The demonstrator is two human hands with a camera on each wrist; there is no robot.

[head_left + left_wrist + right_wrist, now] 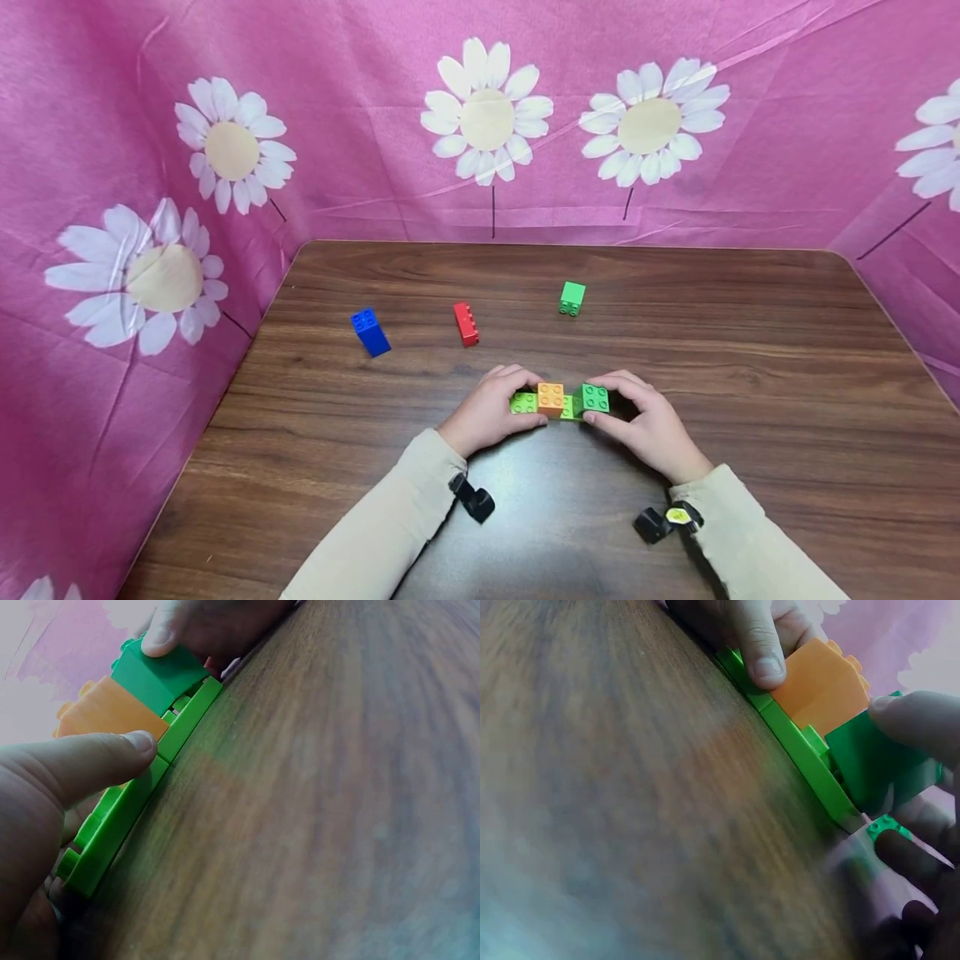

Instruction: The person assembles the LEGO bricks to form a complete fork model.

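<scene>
Plainly green, the held studded brick [596, 398]

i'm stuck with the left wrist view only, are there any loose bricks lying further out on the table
Observer: Yes, the head view shows three: a blue brick, a red brick and a loose green brick.
Operator: ok and which way do the studs on that loose green brick point
Observer: Toward the person; it lies on its side with a smooth face up.
Operator: how many studs on top of the held green brick in the right hand, i can't see its whole top
Observer: Four, in a two-by-two square, seen from above in the head view.
</scene>
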